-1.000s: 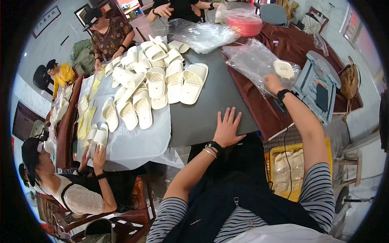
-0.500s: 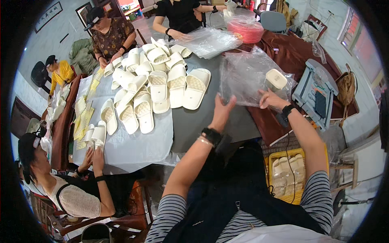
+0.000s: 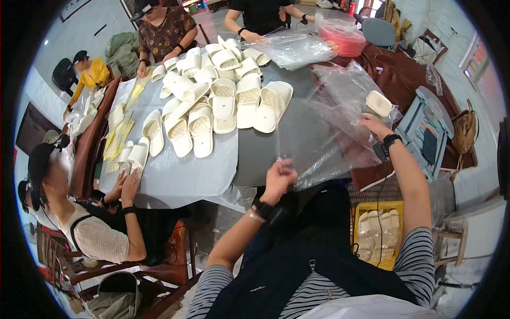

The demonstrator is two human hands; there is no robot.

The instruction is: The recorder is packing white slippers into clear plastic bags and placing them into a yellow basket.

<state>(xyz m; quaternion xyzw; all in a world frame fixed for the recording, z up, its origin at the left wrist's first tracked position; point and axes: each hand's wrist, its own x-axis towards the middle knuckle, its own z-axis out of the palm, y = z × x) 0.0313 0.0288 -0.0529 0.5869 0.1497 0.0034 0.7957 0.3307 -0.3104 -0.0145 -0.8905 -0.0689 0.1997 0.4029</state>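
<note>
A clear plastic bag (image 3: 319,143) stretches over the near edge of the table between my hands. My left hand (image 3: 280,181) is closed, fingers curled, at the bag's near left corner. At the bag's right side, my right hand (image 3: 376,126) has its fingers drawn together on the plastic; the fingertips are partly hidden. Just beyond that hand, a small cream-lidded container (image 3: 379,103) sits on the plastic. To the left lies a heap of cream slippers (image 3: 224,98), with one pair (image 3: 273,106) closest to the bag.
A yellow crate (image 3: 396,258) of wrapped slippers stands below the table by my right arm. Blue-grey plastic equipment (image 3: 422,133) lies at right, near a red plastic roll (image 3: 341,40). A seated person (image 3: 98,228) handles slippers at left; other people work across the table.
My left hand has come toward me and closed, and the clear bag now spreads farther left and nearer. My right hand's fingers have drawn together near the container. The whole view has shifted.
</note>
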